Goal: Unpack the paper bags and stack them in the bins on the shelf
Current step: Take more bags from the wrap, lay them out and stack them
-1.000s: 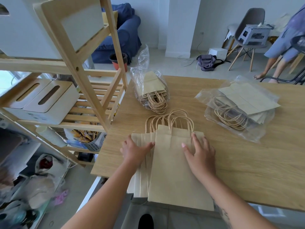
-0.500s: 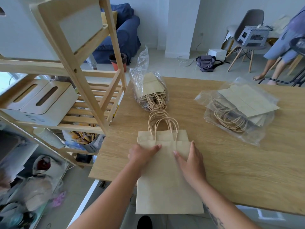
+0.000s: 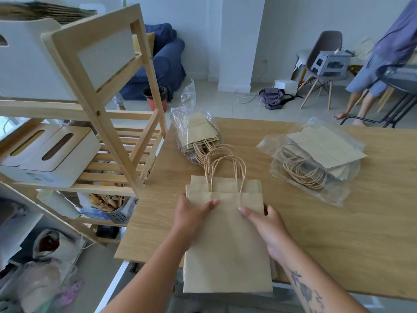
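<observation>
— At the near edge of the table [image 3: 338,233], what's the person doing with that stack of paper bags [image 3: 228,249]?

— Squaring it up, I'd say. The left hand [image 3: 191,216] clasps the left side, fingers curled under and thumb flat on top; the right hand [image 3: 268,224] does the same on the right side. Both hold the stack.

— Which way do the bags lie?

— Flat, long axis running near to far. The twine handles [image 3: 225,170] point to the far side; the bottoms hang off the near edge.

— So which step is this?

— These look unpacked already and gathered for carrying. Two plastic packs, one at the far middle [image 3: 196,136] and one to the right [image 3: 316,159], wait with bags inside.

— And next?

— Probably a lift and a swing left toward the wooden shelf [image 3: 108,114]. The white bin [image 3: 29,64] on its top level already holds something brown. The stack needs a firm pinch so the loose sheets don't fan out
</observation>
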